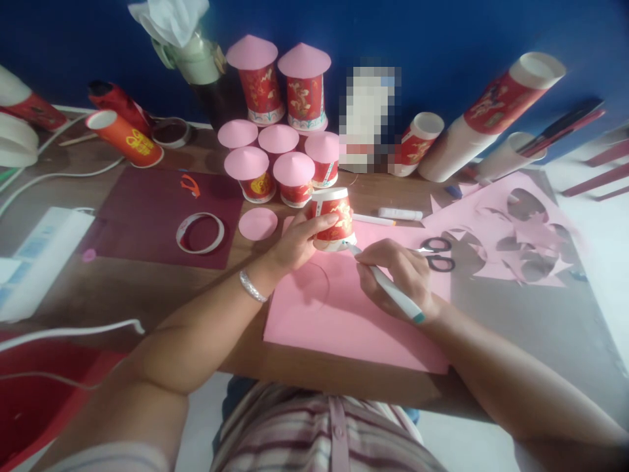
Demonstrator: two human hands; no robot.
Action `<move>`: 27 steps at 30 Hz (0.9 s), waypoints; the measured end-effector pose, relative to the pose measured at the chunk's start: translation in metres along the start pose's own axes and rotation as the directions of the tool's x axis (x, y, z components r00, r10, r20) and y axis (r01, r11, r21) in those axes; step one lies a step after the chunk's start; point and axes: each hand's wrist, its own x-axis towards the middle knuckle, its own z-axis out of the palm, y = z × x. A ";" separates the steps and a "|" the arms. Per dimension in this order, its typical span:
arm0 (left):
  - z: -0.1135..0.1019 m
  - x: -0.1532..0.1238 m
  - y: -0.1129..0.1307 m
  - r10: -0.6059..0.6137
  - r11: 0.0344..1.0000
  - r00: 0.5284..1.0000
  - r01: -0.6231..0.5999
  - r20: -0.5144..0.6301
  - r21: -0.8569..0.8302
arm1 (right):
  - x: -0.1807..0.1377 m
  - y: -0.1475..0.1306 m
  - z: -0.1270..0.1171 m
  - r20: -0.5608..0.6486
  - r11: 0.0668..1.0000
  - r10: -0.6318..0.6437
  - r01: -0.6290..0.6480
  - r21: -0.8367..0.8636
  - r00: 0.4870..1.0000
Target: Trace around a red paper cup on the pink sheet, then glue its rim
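My left hand (305, 235) is wrapped round a red paper cup (335, 213) with gold figures and white bands at both ends. In my right hand (396, 272) is a white marker (400, 296) with a green end; its tip meets the cup's lower white band, where small coloured marks show. Both hands are above a stack of pink paper (304, 321) with a faint curved line drawn on it. Black-handled scissors (439, 254) lie just beyond my right hand, their blades partly hidden. A pink paper disc (258, 224) lies to the left of the cup.
Several red cups with pink cone tops (293, 169) stand behind my hands. At right are cut pink paper scraps (511, 229) and a tall stack of cups (466, 137). A tape roll (200, 233) lies on a dark red sheet (147, 223); a white cable (73, 328) runs at left.
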 end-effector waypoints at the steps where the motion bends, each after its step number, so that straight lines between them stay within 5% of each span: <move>1: 0.001 0.000 0.001 0.001 1.000 1.000 -0.001 -0.003 0.004 | 0.000 0.000 0.000 0.001 1.000 0.000 0.000 -0.001 1.000; 27: -0.001 0.000 -0.001 -0.013 1.000 1.000 0.013 -0.011 0.020 | 0.000 0.000 0.002 0.005 1.000 0.005 -0.005 0.031 1.000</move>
